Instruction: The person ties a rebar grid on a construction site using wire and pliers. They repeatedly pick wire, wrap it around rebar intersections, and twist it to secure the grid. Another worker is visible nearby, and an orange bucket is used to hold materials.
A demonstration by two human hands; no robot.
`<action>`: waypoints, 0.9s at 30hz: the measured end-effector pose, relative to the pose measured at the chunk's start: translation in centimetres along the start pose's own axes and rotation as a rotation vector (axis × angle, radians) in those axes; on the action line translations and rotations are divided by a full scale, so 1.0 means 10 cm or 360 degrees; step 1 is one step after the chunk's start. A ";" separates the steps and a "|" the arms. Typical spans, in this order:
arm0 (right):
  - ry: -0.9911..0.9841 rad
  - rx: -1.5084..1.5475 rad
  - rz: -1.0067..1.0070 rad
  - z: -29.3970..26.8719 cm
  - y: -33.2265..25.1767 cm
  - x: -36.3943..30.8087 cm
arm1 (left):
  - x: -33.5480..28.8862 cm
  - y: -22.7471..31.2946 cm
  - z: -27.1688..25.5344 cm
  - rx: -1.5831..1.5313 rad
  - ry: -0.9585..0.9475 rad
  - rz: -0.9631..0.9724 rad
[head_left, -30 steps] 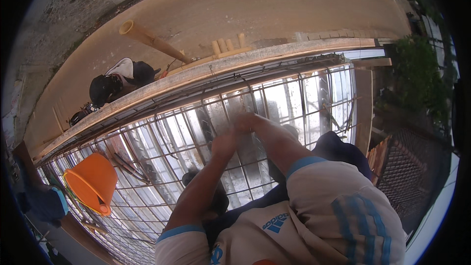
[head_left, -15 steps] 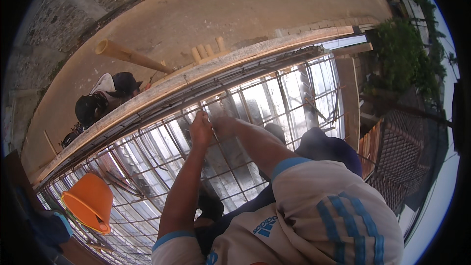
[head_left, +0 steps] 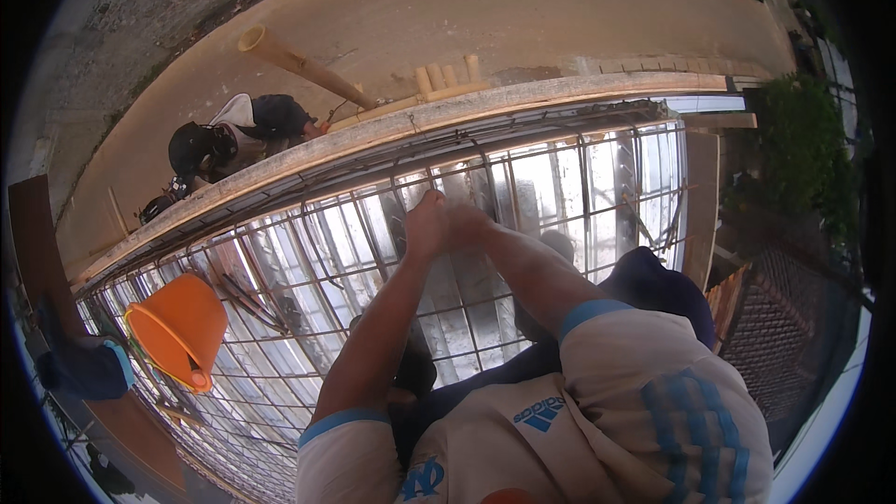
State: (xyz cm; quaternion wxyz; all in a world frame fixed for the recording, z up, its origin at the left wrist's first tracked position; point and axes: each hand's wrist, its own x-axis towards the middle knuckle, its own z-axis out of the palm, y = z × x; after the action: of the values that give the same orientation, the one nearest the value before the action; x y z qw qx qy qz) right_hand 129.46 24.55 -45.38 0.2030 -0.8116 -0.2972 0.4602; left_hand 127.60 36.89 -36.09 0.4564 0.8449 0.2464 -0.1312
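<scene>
My left hand (head_left: 427, 226) is closed in a fist just above a grid of steel reinforcing bars (head_left: 583, 187). What it grips, if anything, is hidden. Right beside it, my right hand (head_left: 466, 223) is smeared and its fingers are turned out of sight. Both hands are close together near the far side of the grid, where a crossing bar passes. Under the bars lies shiny corrugated metal sheeting (head_left: 611, 154).
Along the far side runs a long timber board (head_left: 420, 119). Beyond it, a co-worker (head_left: 233, 135) in a dark cap is bent low near a bamboo pole (head_left: 303, 65). An orange bucket (head_left: 177, 327) leans on the grid at left. Tiled roofing (head_left: 784, 317) shows at right.
The whole view has turned, so the board, bucket and co-worker sit differently in it. My hands stay at about the same spot on the grid, still close together.
</scene>
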 end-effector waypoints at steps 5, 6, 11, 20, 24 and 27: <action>-0.0166 -0.0183 0.0104 -0.40 -0.08 -0.04 | 0.04 0.17 -0.14 -0.0458 -0.0184 -0.0355; -0.0293 -0.0131 0.0165 -0.56 -0.24 -0.05 | 0.03 0.15 -0.20 -0.0586 -0.0216 -0.0424; -0.0561 -0.0263 -0.0183 -0.73 -0.19 -0.07 | 0.04 -0.10 -0.10 -0.0602 -0.0103 -0.0168; -0.0952 -0.0046 0.0194 -0.72 -0.98 -0.77 | -0.12 0.10 -0.47 -0.0267 -0.1086 -0.0820; -0.0539 -0.0049 0.0043 -0.42 -1.14 -1.01 | -0.30 -0.11 -0.19 -0.0090 -0.1087 -0.0714; -0.0715 0.0046 0.0234 -0.77 -1.43 -1.13 | -0.35 -0.40 -0.06 0.0072 -0.1286 -0.0453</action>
State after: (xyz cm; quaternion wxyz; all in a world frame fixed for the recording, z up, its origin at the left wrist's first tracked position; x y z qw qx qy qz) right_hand 127.37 27.16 -25.89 0.1094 -0.7053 -0.2682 0.6470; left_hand 122.49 38.17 -37.00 0.4750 0.6929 0.1590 -0.5186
